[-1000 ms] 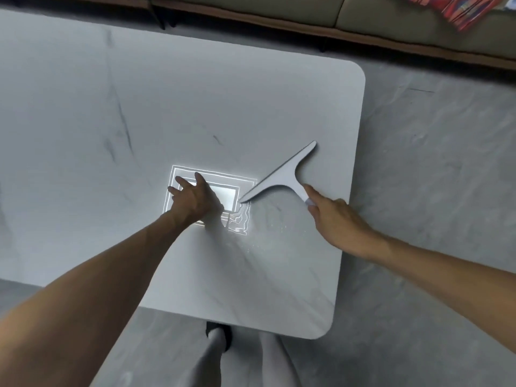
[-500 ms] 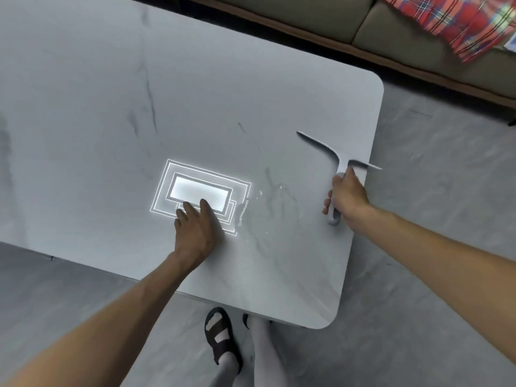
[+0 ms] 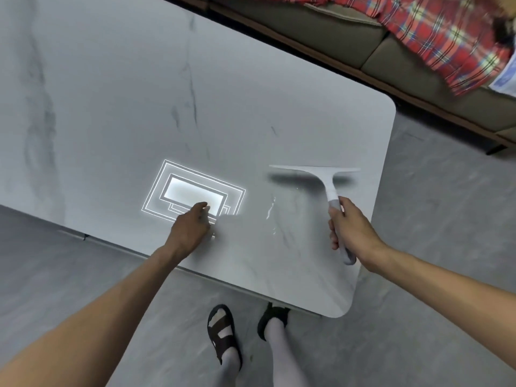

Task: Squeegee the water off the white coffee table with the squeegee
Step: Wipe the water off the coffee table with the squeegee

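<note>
The right hand [image 3: 354,233] is gripping the squeegee [image 3: 325,180] over the white coffee table [image 3: 111,107] — water streaks [image 3: 270,211] are glistening below its blade, seemingly unwiped. The left hand [image 3: 190,230] is resting loose-fingered on the tabletop, holding nothing.

A sofa [image 3: 307,32] runs along the far side, a plaid blanket [image 3: 446,37] (red, mostly) across it; grey floor [image 3: 446,205] spreads right.

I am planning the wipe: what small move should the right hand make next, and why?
Probably pull the squeegee toward the near edge: the right hand grips its handle, and water streaks lie on the table just nearer than its blade.
</note>
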Demonstrator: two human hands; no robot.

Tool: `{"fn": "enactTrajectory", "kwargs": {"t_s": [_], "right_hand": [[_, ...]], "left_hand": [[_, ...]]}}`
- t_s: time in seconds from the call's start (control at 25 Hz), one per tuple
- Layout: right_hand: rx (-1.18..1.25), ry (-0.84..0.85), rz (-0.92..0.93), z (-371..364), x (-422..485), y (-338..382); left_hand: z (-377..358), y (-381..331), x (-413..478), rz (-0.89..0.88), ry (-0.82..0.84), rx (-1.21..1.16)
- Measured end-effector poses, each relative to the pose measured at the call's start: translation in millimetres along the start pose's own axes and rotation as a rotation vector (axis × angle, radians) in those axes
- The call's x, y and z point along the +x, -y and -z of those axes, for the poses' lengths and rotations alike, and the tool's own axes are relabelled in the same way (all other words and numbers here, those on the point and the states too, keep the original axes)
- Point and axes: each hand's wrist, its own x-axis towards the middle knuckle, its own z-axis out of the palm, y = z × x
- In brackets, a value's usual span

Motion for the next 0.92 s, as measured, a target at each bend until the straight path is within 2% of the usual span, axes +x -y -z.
{"fn": "enactTrajectory", "kwargs": {"t_s": [0.12,0.24,0.44,0.68,0.8,0.92], "right_hand": [[-0.326,0.241,0.233,-25.1,-9.9,11.2],[-0.735,0.459,0.432,-65.5,-7.1,16.2],[-0.940,0.622,0.606,-104.7,19.8,1.2],[-1.046,0.509,0.645,-28.1,63.4,-36.3],[-1.076,0.457,0.618,28.5,79.4,-52.8],[-1.084,0.409,0.592,69.3,91.2,-67.3]], "left_hand": [[12.0,32.7,-8.2,0.131,-0.174,-0.170],[13.6,51.6,-12.6,0.157,-0.237,-0.110],[-24.2,43.9,-26.2,0.087,-0.209,0.029],[-98.1,0.3,-31.6,-0.027,-0.140,0.285],[-128.7,-32.8,-30.6,0.042,-0.047,0.307],[-145.4,-46.7,-19.6,0.125,-0.027,0.376]]}}
